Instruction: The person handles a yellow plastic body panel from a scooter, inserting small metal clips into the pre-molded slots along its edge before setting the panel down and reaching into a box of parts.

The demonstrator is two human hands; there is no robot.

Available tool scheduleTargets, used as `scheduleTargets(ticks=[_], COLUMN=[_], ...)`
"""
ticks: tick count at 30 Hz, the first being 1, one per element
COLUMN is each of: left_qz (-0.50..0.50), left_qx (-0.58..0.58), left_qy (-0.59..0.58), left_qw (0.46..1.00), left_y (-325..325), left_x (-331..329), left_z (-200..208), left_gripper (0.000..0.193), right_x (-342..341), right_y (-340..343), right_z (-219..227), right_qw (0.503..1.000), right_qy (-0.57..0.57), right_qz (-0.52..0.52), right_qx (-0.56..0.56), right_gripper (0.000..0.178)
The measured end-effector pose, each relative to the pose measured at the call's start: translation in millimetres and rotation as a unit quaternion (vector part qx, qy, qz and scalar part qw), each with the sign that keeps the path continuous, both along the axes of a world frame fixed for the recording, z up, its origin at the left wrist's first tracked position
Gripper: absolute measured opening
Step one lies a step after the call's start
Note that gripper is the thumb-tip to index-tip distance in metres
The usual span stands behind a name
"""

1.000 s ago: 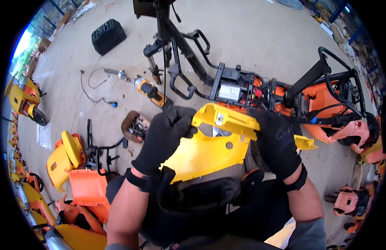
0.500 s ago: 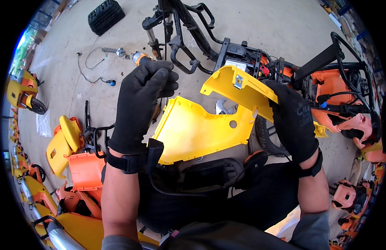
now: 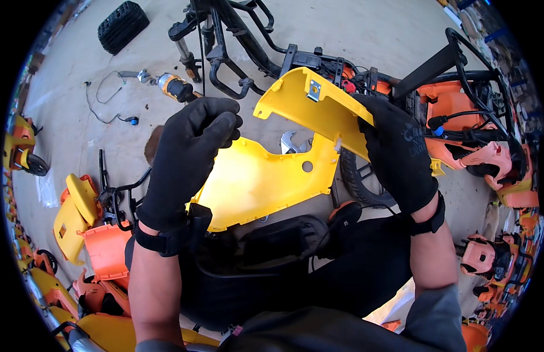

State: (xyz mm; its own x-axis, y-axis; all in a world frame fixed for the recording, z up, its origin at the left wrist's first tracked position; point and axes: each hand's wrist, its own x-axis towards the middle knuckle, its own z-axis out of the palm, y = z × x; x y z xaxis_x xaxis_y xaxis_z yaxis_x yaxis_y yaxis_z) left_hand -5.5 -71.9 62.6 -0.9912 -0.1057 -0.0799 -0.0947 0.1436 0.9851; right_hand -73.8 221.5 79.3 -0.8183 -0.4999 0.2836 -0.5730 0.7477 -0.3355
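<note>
My right hand (image 3: 398, 152), in a black work glove, grips a yellow plastic body panel (image 3: 310, 114) by its right end, thumb inside the curved edge. A small metal clip nut (image 3: 314, 90) sits on this panel's upper edge. Below it spreads a broad yellow panel section (image 3: 266, 182) with a round hole; whether the two are one piece I cannot tell. My left hand (image 3: 193, 155), gloved too, is raised left of the panel, its fingers curled against the thumb. Anything pinched in them is hidden. Behind the left hand a yellow-and-black power tool (image 3: 175, 87) lies on the floor.
Ahead stands a stripped black scooter frame (image 3: 248, 35), with a wheel (image 3: 363, 182) at its near side. An adjustable wrench (image 3: 294, 142) shows behind the panel. Orange and yellow body parts (image 3: 107, 243) lie at left, a black crate (image 3: 123, 26) far left.
The whole view has shifted, so the scene sits further left. My left hand has come slightly lower, closer over the broad panel section's left edge. The right hand keeps its grip.
</note>
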Motion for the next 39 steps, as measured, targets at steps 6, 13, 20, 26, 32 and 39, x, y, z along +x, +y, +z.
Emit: scheduleTargets(ticks=[6, 13, 20, 26, 32, 39], left_qz=[-0.013, -0.024, -0.025, -0.020, -0.007, -0.053], left_qx=[-0.025, -0.023, -0.020, -0.021, -0.039, -0.102], left_qy=[-0.014, -0.015, -0.021, -0.020, -0.024, 0.055], left_qw=[0.999, 0.999, 0.999, 0.999, 0.999, 0.992], left_y=[1.5, 3.6, 4.7, 7.1, 10.0, 25.8], left_x=[1.5, 0.9, 1.4, 0.6, 0.3, 5.9], left_z=[1.1, -3.0, -3.6, -3.8, -8.1, -12.9], left_gripper=[0.025, 0.027, 0.027, 0.025, 0.025, 0.041], right_x=[-1.0, -5.9, -7.5, -9.4, -9.6, 1.3], right_y=[1.2, 4.9, 7.3, 8.4, 11.2, 5.0], right_z=[2.6, 3.0, 3.5, 3.0, -1.1, -9.3], right_qw=[0.999, 1.000, 1.000, 0.999, 0.999, 0.996], right_qy=[-0.022, 0.004, 0.010, 0.004, 0.015, -0.053], right_qz=[-0.026, -0.029, -0.029, -0.040, -0.038, 0.071], right_qx=[-0.005, -0.006, 0.002, 0.007, 0.007, 0.020], right_gripper=[0.039, 0.035, 0.032, 0.030, 0.029, 0.034])
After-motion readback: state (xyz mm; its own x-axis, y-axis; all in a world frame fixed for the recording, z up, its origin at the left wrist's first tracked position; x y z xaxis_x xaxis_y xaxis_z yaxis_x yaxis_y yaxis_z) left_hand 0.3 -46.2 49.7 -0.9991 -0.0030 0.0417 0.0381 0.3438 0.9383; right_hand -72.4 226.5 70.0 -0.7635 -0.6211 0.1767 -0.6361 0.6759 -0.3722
